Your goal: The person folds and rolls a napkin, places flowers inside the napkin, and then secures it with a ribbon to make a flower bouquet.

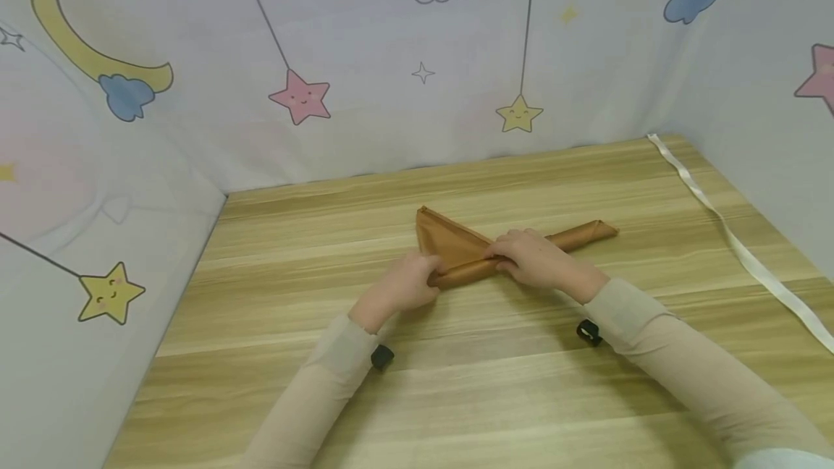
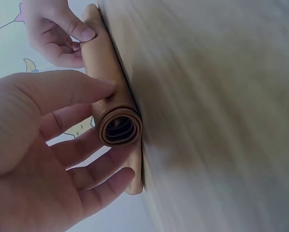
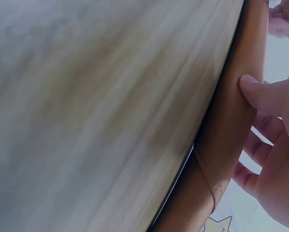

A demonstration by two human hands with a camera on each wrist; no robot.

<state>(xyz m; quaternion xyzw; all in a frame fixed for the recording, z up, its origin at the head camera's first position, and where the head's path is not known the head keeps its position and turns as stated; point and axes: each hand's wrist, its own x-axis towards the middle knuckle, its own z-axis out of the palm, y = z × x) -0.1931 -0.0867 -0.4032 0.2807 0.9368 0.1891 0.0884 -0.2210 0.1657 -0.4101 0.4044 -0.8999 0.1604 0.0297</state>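
Observation:
A brown cloth (image 1: pixel 449 239) lies on the table, rolled along its near edge, with a flat triangular part pointing to the far left. The roll's right end tapers out past the right hand. My left hand (image 1: pixel 407 282) grips the roll near its left end, thumb on the near side and fingers curled round behind. In the left wrist view the end of the cloth roll (image 2: pixel 103 118) shows several spiral layers around a hollow middle. My right hand (image 1: pixel 531 258) holds the roll farther along, its thumb (image 3: pixel 253 89) pressed on the near side and fingers behind.
A white ribbon-like strip (image 1: pixel 749 259) runs along the right side of the wood-grain table (image 1: pixel 508 396). Printed fabric walls (image 1: pixel 365 129) with stars and moons stand at the back and both sides. Black wrist devices (image 1: pixel 382 357) sit below both cuffs.

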